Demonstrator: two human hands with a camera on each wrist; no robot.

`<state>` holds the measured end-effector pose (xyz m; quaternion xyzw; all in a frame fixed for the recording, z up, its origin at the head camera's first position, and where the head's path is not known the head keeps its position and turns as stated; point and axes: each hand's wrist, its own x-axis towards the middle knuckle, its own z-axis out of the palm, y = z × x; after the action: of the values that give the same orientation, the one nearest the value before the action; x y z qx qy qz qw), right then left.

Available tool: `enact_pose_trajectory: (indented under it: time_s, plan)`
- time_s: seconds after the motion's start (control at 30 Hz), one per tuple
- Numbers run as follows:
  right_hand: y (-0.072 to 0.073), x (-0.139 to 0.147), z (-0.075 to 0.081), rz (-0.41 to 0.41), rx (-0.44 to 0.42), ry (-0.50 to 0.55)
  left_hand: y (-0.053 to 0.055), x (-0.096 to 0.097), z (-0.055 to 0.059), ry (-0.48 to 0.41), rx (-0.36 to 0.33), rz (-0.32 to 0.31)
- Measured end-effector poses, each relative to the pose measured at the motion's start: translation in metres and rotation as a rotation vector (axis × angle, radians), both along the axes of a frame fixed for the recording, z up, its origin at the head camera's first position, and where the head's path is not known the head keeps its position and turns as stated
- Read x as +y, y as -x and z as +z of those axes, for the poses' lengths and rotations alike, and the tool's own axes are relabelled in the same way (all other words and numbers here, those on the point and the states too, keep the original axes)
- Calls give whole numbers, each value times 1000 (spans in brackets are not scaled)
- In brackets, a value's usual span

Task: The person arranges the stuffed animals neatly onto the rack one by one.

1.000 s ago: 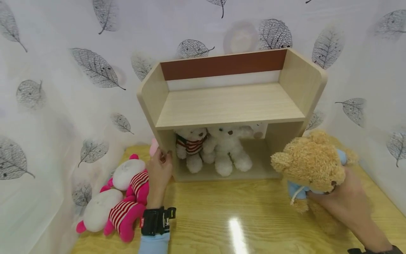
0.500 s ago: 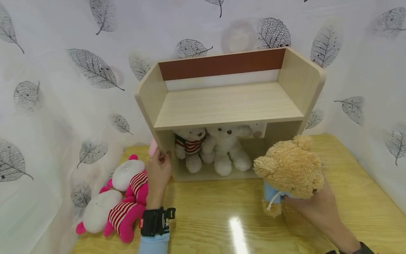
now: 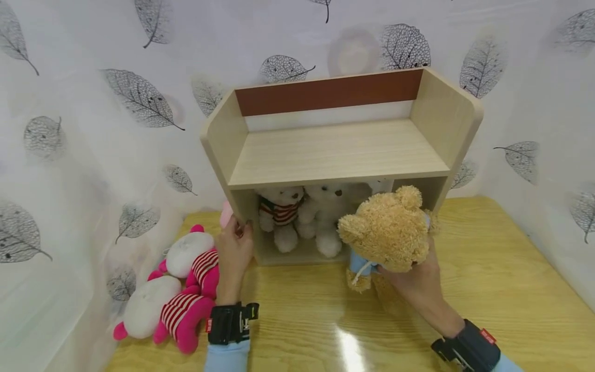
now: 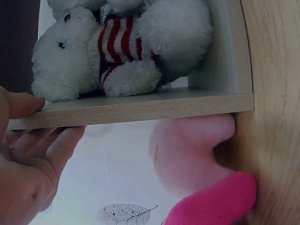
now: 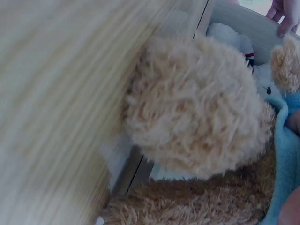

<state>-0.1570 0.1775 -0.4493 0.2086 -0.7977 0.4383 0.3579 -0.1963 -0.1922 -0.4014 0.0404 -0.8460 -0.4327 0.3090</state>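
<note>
My left hand (image 3: 234, 261) grips the left side panel of a pale wooden shelf (image 3: 339, 152). In the left wrist view its thumb lies on the inner face of the panel (image 4: 140, 107), the other fingers on the outer. My right hand (image 3: 418, 281) holds a tan teddy bear (image 3: 388, 230) in blue clothing around its body, in front of the lower compartment's right half. The bear's fluffy foot (image 5: 201, 103) fills much of the right wrist view. Inside the compartment sit a white bear in a striped top (image 3: 281, 213) and a plain white bear (image 3: 327, 227), the latter partly hidden.
Two pink-and-white plush toys (image 3: 149, 307) in striped clothing lie on the wooden table (image 3: 297, 315) left of my left forearm. A light pink plush (image 4: 187, 150) stands against the shelf's outer left side. A leaf-patterned covering (image 3: 93, 181) rises behind and beside the table.
My right hand has carried the tan bear leftward from beside the shelf's right end to the front of the lower compartment. My left hand stays on the side panel.
</note>
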Motion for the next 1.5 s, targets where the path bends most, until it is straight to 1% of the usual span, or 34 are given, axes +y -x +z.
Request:
enact_pose_trajectory:
  time_s: [0.03, 0.07, 0.1, 0.17, 0.2, 0.27, 0.3, 0.33, 0.4, 0.43, 0.47, 0.53, 0.67, 0.8, 0.9, 1.0, 1.17, 1.23, 1.3, 1.4, 1.5]
  plan:
    - [4, -2, -1, 18, 26, 23, 0, 0, 0, 0, -5, 0]
    - [9, -5, -3, 16, 61, 34, 0, 0, 1, -3, -9, 0]
    - [13, -9, -4, 39, 77, 72, 0, 0, 1, -4, -14, 0]
    - [20, -15, -6, 46, 145, 113, 1, 0, 2, -8, -21, -5]
    - [24, -18, -7, 51, 165, 145, 1, 0, 2, -10, -22, -9]
    - [29, -25, -9, -20, 209, 144, 2, 1, 2, -14, -24, -12]
    - [32, -28, -10, -46, 218, 148, 2, 1, 2, -16, -24, -11]
    - [35, -30, -10, -105, 226, 136, 2, 1, 2, -16, -23, -9]
    - [39, -36, -12, -179, 220, 135, 2, 1, 2, -19, -18, -10]
    - [41, -38, -13, -223, 210, 126, 2, 1, 2, -20, -16, -9]
    - [43, -40, -14, -239, 195, 141, 2, 1, 3, -21, -13, -9]
    - [48, -45, -14, -258, 155, 173, 2, 1, 3, -15, -2, -10]
    - [57, -54, -11, -295, 39, 239, 3, 0, 3, -10, 4, -5]
    - [67, -58, -6, -335, -69, 298, 3, 1, 2, -14, -3, -4]
    - [72, -59, -3, -358, -124, 316, 3, 1, 2, -24, -13, -8]
    - [78, -58, -1, -363, -147, 319, 3, 1, 2, -35, -24, -17]
    - [93, -57, -1, -332, -122, 362, 1, 1, 0, -46, -54, -16]
    - [100, -57, -1, -297, -119, 393, 1, 1, 0, -48, -63, -8]
    - [105, -55, -1, -263, -133, 415, 1, 1, -1, -53, -63, -9]
    - [112, -53, -1, -226, -192, 430, 1, 1, 0, -53, -51, -15]
    - [114, -51, 1, -208, -289, 402, 1, 1, 0, -45, -39, -12]
